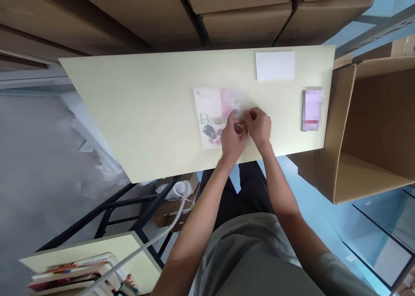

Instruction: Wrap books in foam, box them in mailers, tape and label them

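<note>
A thin booklet (pixel 210 114) with a pink and white cover and green lettering lies flat on the pale yellow table (pixel 142 106). My left hand (pixel 232 137) and my right hand (pixel 259 125) meet over the booklet's right part, fingers pinched together on a small clear wrapper or film (pixel 239 110) at its surface. What exactly the fingers grip is blurred. Both forearms reach up from the bottom of the view.
A white card (pixel 275 65) lies at the table's far right; a blurred pink phone-sized item (pixel 312 109) lies near the right edge. An open cardboard box (pixel 369 127) stands to the right. Stacked cartons (pixel 246 15) fill the back. Books (pixel 71 274) sit on a lower table, bottom left.
</note>
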The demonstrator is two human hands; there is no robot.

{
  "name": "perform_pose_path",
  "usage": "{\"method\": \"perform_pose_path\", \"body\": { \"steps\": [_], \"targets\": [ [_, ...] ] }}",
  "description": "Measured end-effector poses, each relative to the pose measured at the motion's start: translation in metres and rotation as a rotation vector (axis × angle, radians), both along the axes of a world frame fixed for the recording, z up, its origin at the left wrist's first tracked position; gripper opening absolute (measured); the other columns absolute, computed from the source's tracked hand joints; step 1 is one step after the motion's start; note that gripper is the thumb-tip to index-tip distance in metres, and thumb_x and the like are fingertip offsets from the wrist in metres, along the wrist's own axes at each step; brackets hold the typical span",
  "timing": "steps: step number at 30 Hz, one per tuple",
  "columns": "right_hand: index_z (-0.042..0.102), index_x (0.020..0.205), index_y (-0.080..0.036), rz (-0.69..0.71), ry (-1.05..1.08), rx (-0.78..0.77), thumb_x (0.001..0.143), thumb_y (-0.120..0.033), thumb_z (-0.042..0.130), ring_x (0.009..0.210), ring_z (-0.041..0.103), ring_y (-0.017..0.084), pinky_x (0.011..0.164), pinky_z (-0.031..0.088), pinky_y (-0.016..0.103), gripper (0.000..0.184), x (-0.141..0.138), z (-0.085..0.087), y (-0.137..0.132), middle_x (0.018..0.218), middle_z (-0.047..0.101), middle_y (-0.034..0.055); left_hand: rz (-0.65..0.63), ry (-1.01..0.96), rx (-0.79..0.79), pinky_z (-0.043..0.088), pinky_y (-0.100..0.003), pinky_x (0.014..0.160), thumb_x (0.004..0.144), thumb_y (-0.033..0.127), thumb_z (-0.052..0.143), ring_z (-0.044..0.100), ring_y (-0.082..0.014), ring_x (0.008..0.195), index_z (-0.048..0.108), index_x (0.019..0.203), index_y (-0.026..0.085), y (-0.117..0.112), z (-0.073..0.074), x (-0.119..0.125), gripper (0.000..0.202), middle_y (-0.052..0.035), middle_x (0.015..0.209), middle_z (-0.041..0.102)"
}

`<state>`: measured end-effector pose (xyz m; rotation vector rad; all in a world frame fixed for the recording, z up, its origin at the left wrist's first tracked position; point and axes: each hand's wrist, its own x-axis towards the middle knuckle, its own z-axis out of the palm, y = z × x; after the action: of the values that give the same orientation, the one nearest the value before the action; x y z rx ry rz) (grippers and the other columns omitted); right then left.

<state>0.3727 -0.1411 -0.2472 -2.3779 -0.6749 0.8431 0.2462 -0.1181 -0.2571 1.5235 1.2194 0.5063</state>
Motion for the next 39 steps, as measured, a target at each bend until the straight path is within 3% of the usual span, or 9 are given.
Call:
{"method": "perform_pose_path", "body": {
  "steps": [2, 5, 8, 12, 20, 23, 27, 32, 39],
  "targets": [
    [0.072, 0.095, -0.024, -0.013, -0.021, 0.002, 0.109, -0.036, 0.062, 0.085, 0.074, 0.023, 0.085, 0.058, 0.038, 0.021, -0.005, -0.002, 0.001, 0.094, 0.081, 0.0083, 0.07, 0.046, 0.093, 0.061, -0.035, 0.082, 0.106, 0.035, 0.071, 0.072, -0.0198, 0.089, 0.065, 0.15, 0.025, 0.008, 0.005, -0.013, 0.046, -0.0082, 0.114, 0.077],
    [0.071, 0.097, -0.024, -0.054, -0.043, 0.005, 0.109, -0.036, 0.06, 0.088, 0.073, 0.023, 0.087, 0.058, 0.038, 0.021, -0.012, -0.004, 0.004, 0.098, 0.081, 0.0089, 0.218, 0.226, 0.278, 0.06, -0.046, 0.102, 0.102, 0.035, 0.075, 0.07, -0.0302, 0.12, 0.072, 0.138, 0.022, 0.025, 0.01, -0.036, 0.038, -0.0158, 0.13, 0.069],
    [0.07, 0.098, -0.023, -0.097, -0.062, -0.032, 0.109, -0.033, 0.061, 0.092, 0.073, 0.024, 0.089, 0.058, 0.039, 0.018, -0.019, -0.004, 0.007, 0.104, 0.08, 0.0103, 0.238, 0.315, 0.356, 0.052, -0.057, 0.117, 0.101, 0.034, 0.078, 0.062, -0.0379, 0.137, 0.075, 0.131, 0.023, 0.036, 0.01, -0.051, 0.032, -0.0195, 0.142, 0.065],
    [0.068, 0.099, -0.023, -0.115, -0.086, -0.041, 0.11, -0.032, 0.061, 0.093, 0.073, 0.023, 0.089, 0.057, 0.039, 0.015, -0.023, -0.004, 0.009, 0.106, 0.079, 0.01, 0.131, 0.331, 0.356, 0.046, -0.062, 0.122, 0.102, 0.04, 0.078, 0.06, -0.0405, 0.139, 0.075, 0.13, 0.025, 0.032, 0.007, -0.051, 0.033, -0.0201, 0.148, 0.066],
    [0.063, 0.124, -0.027, -0.132, -0.088, 0.017, 0.11, -0.033, 0.064, 0.094, 0.072, 0.022, 0.088, 0.058, 0.038, 0.015, -0.013, -0.002, 0.005, 0.103, 0.075, 0.0045, 0.06, 0.582, 0.272, 0.037, -0.063, 0.131, 0.106, 0.067, 0.07, 0.044, -0.0469, 0.16, 0.062, 0.155, 0.014, 0.012, 0.001, -0.034, 0.072, -0.0305, 0.171, 0.051],
    [0.068, 0.117, -0.026, -0.059, -0.115, 0.07, 0.111, -0.029, 0.062, 0.09, 0.071, 0.02, 0.086, 0.058, 0.036, 0.009, -0.014, 0.002, 0.004, 0.111, 0.074, 0.0067, 0.085, 0.584, 0.247, 0.033, -0.065, 0.133, 0.102, 0.068, 0.074, 0.042, -0.048, 0.162, 0.062, 0.155, 0.016, 0.01, -0.006, -0.033, 0.075, -0.0298, 0.172, 0.05],
    [0.074, 0.103, -0.023, 0.023, -0.057, 0.112, 0.107, -0.023, 0.064, 0.081, 0.069, 0.017, 0.084, 0.059, 0.035, 0.011, -0.021, 0.0, 0.003, 0.104, 0.075, 0.0062, 0.108, 0.568, 0.256, 0.034, -0.065, 0.132, 0.098, 0.068, 0.081, 0.044, -0.048, 0.16, 0.064, 0.153, 0.017, 0.011, -0.008, -0.034, 0.078, -0.0295, 0.17, 0.052],
    [0.077, 0.108, -0.022, 0.036, -0.045, 0.15, 0.11, -0.025, 0.06, 0.083, 0.071, 0.019, 0.085, 0.06, 0.036, 0.017, -0.022, -0.008, -0.002, 0.104, 0.077, 0.0075, 0.113, 0.527, 0.296, 0.035, -0.064, 0.132, 0.097, 0.068, 0.083, 0.048, -0.0468, 0.157, 0.064, 0.152, 0.017, 0.013, -0.005, -0.036, 0.077, -0.0293, 0.167, 0.055],
    [0.074, 0.113, -0.022, -0.051, -0.009, 0.07, 0.109, -0.035, 0.068, 0.091, 0.074, 0.021, 0.092, 0.061, 0.04, 0.015, -0.04, 0.0, 0.005, 0.116, 0.075, 0.0109, 0.127, 0.514, 0.268, 0.035, -0.066, 0.132, 0.096, 0.061, 0.085, 0.044, -0.0475, 0.161, 0.063, 0.153, 0.019, 0.012, -0.009, -0.035, 0.074, -0.0294, 0.168, 0.052]
  ]
}}
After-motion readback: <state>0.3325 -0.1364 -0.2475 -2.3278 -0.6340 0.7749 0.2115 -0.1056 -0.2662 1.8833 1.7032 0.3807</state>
